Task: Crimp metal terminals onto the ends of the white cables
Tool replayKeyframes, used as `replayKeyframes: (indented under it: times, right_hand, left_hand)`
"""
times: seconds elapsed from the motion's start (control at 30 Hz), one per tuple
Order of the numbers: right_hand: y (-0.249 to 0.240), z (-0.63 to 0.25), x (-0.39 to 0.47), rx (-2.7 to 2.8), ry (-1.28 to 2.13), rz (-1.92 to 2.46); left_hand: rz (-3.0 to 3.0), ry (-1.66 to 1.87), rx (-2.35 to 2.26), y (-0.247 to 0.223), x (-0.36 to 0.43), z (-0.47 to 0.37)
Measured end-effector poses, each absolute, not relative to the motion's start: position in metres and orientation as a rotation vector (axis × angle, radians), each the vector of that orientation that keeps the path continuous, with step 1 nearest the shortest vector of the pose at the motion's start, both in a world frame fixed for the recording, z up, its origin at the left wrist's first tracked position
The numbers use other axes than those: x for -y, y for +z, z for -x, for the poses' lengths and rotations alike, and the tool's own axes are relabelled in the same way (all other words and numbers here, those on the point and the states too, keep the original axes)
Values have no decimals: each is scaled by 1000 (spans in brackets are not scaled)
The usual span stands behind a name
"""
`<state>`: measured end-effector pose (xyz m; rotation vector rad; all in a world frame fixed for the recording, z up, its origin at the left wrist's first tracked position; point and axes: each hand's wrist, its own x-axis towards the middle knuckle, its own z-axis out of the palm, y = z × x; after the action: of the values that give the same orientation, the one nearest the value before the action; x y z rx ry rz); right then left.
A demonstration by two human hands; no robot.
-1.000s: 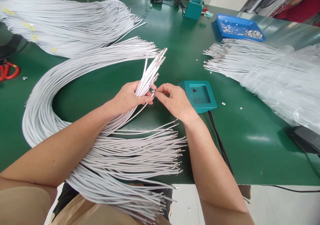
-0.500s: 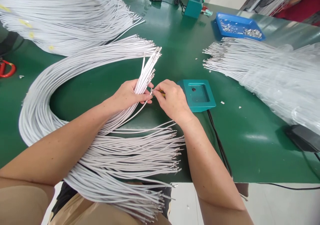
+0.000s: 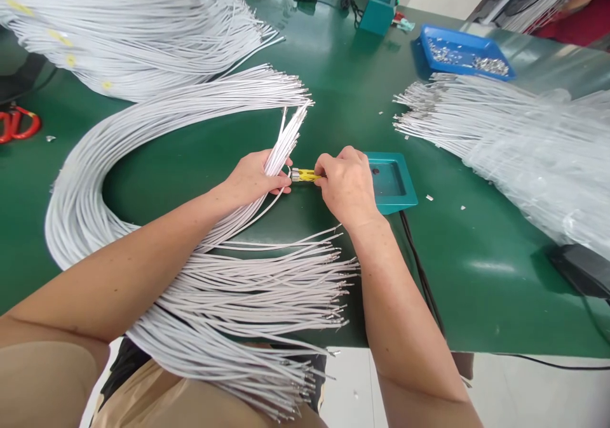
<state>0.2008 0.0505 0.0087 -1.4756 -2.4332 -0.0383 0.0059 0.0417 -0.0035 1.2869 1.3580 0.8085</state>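
Note:
My left hand (image 3: 250,175) is closed round a bundle of white wires (image 3: 284,142), whose tips point up and away. One wire bends out separately at the fingertips. My right hand (image 3: 350,183) pinches a small yellow tool with a metal tip (image 3: 304,174). The tip is right by the left fingertips and the end of that bent wire; whether they touch I cannot tell. Below the hands, more white wires (image 3: 267,294) fan out with bare or metal-tipped ends over the table's near edge.
Just past my right hand sits a teal device with a recessed top (image 3: 393,180). Bundled wires lie at the back left (image 3: 157,40) and right (image 3: 515,136). A blue tray (image 3: 464,66) holds small metal parts. Red-handled scissors (image 3: 21,124) lie at left; a black object (image 3: 581,269) at right.
My right hand has drawn a little to the right, away from my left fingertips. More of the yellow tool shows now. The left hand keeps its hold on the wires.

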Motion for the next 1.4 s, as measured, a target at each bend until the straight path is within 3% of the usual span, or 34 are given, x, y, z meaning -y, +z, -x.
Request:
replayKeyframes:
  times: [0.27, 0.43, 0.7, 0.9, 0.97, 1.1, 1.27, 1.4]
  right_hand:
    - [12, -202, -48, 2453, -175, 1523]
    - [7, -212, -48, 2167, -389, 1776]
    - [9, -212, -49, 2156, -333, 1723]
    - [21, -168, -20, 2635, 214, 889]
    - [15, -154, -10, 2752, 249, 782]
    - [10, -142, 2, 2848, 425, 953]
    - [25, -158, -5, 2634, 1310, 1092]
    - [25, -174, -28, 1965, 1338, 1397]
  left_hand:
    - [-1322, 762, -1402, -7, -43, -9]
    - [-1232, 774, -1375, -2, -43, -9]
    - [-1185, 822, -1360, 3, -43, 1]
    - [-1219, 847, -1308, 1, -44, 11]
    - [-1201, 835, -1298, 2, -44, 13]
    - [-1102, 807, -1256, 7, -43, 15]
    - [-1095, 786, -1217, 12, -42, 14]
    - [-1068, 812, -1187, 9, -39, 12]
